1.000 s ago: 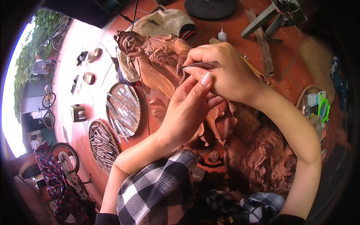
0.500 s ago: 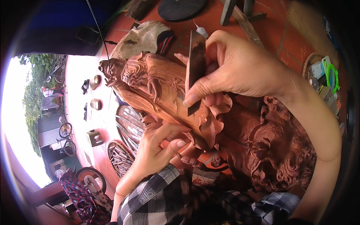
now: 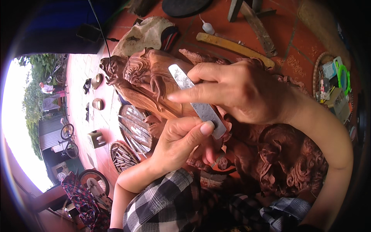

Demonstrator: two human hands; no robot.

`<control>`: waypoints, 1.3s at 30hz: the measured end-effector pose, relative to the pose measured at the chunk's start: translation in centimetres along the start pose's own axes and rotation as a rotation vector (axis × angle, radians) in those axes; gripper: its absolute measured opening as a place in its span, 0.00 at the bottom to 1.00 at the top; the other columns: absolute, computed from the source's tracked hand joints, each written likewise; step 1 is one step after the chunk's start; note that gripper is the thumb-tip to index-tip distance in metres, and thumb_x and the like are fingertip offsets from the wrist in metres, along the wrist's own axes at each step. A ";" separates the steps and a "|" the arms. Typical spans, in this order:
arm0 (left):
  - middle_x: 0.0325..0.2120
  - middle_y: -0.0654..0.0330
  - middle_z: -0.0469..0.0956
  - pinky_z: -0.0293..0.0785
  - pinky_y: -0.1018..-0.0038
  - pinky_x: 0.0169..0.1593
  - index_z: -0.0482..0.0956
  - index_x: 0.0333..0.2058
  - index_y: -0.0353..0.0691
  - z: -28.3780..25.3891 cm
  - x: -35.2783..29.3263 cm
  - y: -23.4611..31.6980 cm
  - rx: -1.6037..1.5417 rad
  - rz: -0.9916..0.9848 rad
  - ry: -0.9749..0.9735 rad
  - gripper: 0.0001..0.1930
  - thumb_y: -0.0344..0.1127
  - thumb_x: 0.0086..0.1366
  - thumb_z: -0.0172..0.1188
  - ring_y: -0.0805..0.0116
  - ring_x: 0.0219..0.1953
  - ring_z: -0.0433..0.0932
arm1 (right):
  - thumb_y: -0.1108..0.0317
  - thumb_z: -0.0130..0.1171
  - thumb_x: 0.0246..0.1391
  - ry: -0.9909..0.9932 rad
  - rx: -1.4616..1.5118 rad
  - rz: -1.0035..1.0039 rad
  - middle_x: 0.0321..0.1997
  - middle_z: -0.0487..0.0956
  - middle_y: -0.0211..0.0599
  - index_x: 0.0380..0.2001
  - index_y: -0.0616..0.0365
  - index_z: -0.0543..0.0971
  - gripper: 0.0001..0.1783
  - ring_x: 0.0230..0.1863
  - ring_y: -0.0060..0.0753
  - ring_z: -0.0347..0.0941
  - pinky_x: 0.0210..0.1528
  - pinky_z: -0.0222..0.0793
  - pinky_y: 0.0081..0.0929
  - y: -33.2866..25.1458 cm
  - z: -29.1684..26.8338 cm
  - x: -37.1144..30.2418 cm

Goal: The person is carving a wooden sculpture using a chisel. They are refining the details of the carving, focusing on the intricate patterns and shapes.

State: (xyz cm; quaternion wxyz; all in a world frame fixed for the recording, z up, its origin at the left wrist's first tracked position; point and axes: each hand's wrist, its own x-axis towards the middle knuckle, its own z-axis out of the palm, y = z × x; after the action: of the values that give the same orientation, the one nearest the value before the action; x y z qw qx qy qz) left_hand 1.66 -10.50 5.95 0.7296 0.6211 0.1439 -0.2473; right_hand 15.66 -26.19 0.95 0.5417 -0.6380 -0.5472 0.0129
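Note:
A flat grey steel scraper blade with rounded ends slants above a carved wooden figure. My left hand pinches its lower end, the thumb lying on the face. Higher up, my right hand has the blade between its fingers: one stretches across the front, another meets the far edge. The figure lies tilted, its head toward the far left, with smooth light brown robes and carved folds. Both hands hide its lower part. A darker, deeply carved wooden mass extends to the right below my right forearm.
To the left lie a tray of long tools and a basket of short rods. A yellowish wooden bar rests on the red tiles beyond. At right is a basket of small items. A cloth-like pale bundle sits behind the figure.
The scraper has turned from edge-on to showing its flat face. My left hand has left the carving and taken its lower end. My right hand has shifted lower, uncovering the yellowish bar.

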 end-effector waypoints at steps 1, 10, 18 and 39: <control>0.22 0.60 0.81 0.69 0.85 0.23 0.80 0.43 0.30 0.1 0.1 -0.2 -0.023 -0.009 -0.010 0.21 0.44 0.76 0.47 0.80 0.21 0.78 | 0.71 0.58 0.56 -0.003 -0.020 -0.032 0.35 0.75 0.38 0.41 0.58 0.79 0.09 0.31 0.34 0.76 0.30 0.71 0.28 0.1 0.2 -0.1; 0.60 0.48 0.68 0.69 0.68 0.61 0.57 0.64 0.28 -0.7 0.1 -0.2 -0.088 0.054 -0.027 0.27 0.36 0.73 0.51 0.64 0.59 0.72 | 0.74 0.61 0.50 0.263 0.129 -0.017 0.32 0.76 0.37 0.37 0.61 0.80 0.09 0.31 0.33 0.73 0.46 0.70 0.32 1.4 2.6 0.4; 0.58 0.49 0.70 0.70 0.69 0.60 0.60 0.62 0.28 0.2 0.6 -0.4 -0.193 0.102 0.066 0.24 0.36 0.73 0.51 0.63 0.59 0.72 | 0.76 0.63 0.50 0.211 0.026 0.068 0.37 0.83 0.41 0.37 0.59 0.82 0.08 0.45 0.43 0.81 0.62 0.69 0.43 1.4 4.6 0.7; 0.28 0.66 0.80 0.67 0.86 0.26 0.78 0.46 0.35 -0.8 -1.2 -0.1 0.118 -0.151 0.120 0.11 0.35 0.72 0.55 0.84 0.22 0.72 | 0.70 0.63 0.46 0.034 -0.198 0.031 0.46 0.82 0.51 0.48 0.61 0.80 0.22 0.51 0.51 0.79 0.63 0.68 0.45 1.2 5.3 0.6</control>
State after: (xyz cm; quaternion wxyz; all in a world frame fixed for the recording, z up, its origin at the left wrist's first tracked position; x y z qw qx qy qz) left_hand 0.62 -9.50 6.32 0.6610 0.6642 0.2190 -0.2720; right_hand 13.50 -22.00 -1.74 0.4849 -0.6968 -0.5267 -0.0438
